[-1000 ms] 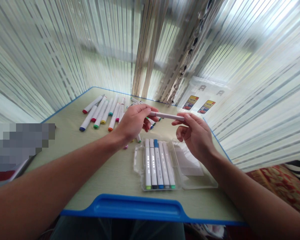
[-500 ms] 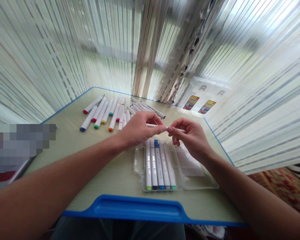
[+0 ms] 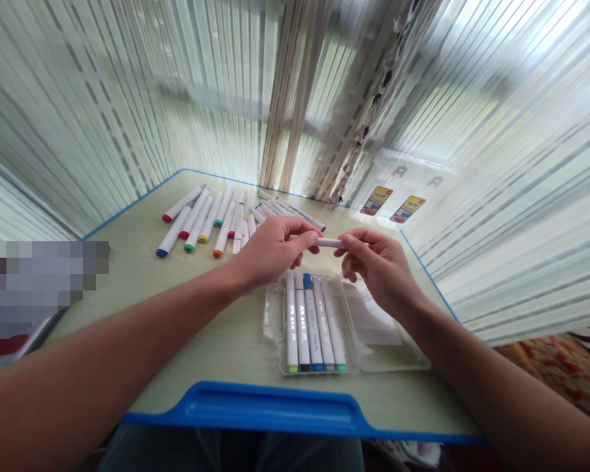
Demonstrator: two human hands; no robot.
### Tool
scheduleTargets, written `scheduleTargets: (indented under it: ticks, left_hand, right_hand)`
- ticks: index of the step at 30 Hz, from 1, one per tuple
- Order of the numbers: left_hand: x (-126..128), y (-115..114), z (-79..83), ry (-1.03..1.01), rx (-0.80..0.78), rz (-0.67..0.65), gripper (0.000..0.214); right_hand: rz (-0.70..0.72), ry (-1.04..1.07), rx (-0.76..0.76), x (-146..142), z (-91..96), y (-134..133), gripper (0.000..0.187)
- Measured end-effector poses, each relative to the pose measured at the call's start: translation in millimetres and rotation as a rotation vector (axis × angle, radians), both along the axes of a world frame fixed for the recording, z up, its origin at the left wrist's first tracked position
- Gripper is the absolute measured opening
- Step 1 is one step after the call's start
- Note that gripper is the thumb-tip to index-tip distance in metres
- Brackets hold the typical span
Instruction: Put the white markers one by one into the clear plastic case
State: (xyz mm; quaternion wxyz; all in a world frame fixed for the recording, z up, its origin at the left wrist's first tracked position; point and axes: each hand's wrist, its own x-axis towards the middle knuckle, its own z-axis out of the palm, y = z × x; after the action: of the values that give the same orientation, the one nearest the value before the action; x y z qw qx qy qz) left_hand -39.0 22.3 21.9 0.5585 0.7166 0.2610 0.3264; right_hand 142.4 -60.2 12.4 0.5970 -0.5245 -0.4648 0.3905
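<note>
A slim white marker [image 3: 330,242] lies level between my hands, above the far end of an open clear plastic case [image 3: 272,314]. Its left end is pinched by my left hand [image 3: 280,248], fingers covering the tip. My right hand [image 3: 373,259] grips the other end between thumb and fingers, hiding that tip too. Below, several white markers [image 3: 316,328] lie side by side in the case's left half, with lime, black, blue, grey and green ends towards me. The case's lid [image 3: 393,351] lies flat to the right, holding a pale paper slip [image 3: 373,321].
Many loose white markers [image 3: 201,223] with coloured ends lie at the table's far left and back middle. A clear box [image 3: 408,174] with two labels stands at the back right. A blue tray edge [image 3: 270,410] runs along the table's front. String curtains [image 3: 216,98] hang behind.
My hands have shifted slightly apart, so more of the marker's white middle shows between them. The case and the loose markers stay where they were.
</note>
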Motion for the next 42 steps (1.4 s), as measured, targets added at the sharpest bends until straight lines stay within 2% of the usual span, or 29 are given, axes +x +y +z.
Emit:
scheduleTargets:
  ticks: [6, 13, 20, 30, 35, 42]
  left_hand:
    - [3.3, 3.8, -0.5, -0.108, -0.184, 0.048, 0.023]
    - [3.3, 5.2, -3.7, -0.162, -0.191, 0.062, 0.024]
    - [1.3, 1.9, 1.1, -0.231, -0.259, 0.032, 0.023]
    - [0.6, 2.6, -1.9, -0.158, -0.13, 0.037, 0.024]
    - [0.0, 2.3, 0.4, -0.073, -0.049, 0.06, 0.021]
    - [-0.7, 2.0, 0.4, -0.057, -0.002, 0.054, 0.017]
  right_hand:
    - [-0.085, 0.155, 0.005, -0.3, 4.3, 0.4, 0.016]
    - [-0.118, 0.196, 0.028, 0.9, 4.6, 1.4, 0.019]
    - [-0.161, 0.239, 0.005, 2.8, 3.3, 4.2, 0.018]
    - [-0.147, 0.205, 0.021, 4.9, 2.2, 4.4, 0.013]
    - [-0.133, 0.15, 0.029, 2.3, 3.3, 3.4, 0.02]
    - [-0.106, 0.073, 0.051, 0.8, 2.7, 1.6, 0.024]
